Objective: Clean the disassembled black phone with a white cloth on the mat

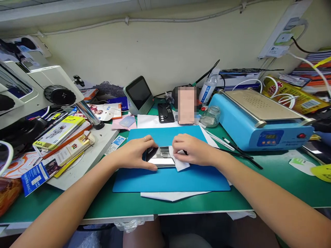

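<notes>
A phone with a glossy, reflective surface lies flat and sideways on the blue mat. My left hand, with a ring on one finger, grips the phone's left end between thumb and fingers. Over its right end, my right hand has its fingers closed on a white cloth, which touches the phone's surface. The fingers hide part of the cloth and the phone's right edge.
Behind the mat stand a pink-screened device, a black phone, a smart display and a glass jar. A blue heating machine is at right, a microscope stand and stacked packets at left.
</notes>
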Action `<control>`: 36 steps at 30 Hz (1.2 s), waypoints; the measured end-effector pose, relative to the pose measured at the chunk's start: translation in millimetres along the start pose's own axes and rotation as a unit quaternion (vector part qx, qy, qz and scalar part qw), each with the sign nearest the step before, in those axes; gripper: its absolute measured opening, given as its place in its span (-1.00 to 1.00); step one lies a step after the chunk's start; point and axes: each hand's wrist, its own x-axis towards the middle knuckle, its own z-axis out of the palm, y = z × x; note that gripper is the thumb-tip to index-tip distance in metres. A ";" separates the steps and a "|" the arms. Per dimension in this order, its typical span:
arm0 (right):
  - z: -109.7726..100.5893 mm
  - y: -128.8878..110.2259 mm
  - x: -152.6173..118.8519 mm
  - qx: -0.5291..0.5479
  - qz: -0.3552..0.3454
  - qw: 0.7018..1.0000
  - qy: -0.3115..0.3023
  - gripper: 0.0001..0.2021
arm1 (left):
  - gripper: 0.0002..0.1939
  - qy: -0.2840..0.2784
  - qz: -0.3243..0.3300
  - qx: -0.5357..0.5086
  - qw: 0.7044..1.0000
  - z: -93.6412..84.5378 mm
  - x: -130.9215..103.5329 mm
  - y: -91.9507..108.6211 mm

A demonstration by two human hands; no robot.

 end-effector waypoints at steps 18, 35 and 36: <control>4.7 -2.0 5.5 0.023 -0.033 0.999 0.000 -0.88 | -0.33 0.005 0.004 -0.002 1.000 0.5 0.4 0.3; 7.9 -6.1 7.0 0.012 -0.042 0.999 0.005 -0.88 | -0.34 0.002 0.010 0.003 1.000 -0.1 0.4 -0.3; 8.2 -6.4 7.7 0.018 -0.052 0.998 0.002 -0.88 | -0.34 0.002 0.009 0.004 1.000 0.0 0.4 -0.6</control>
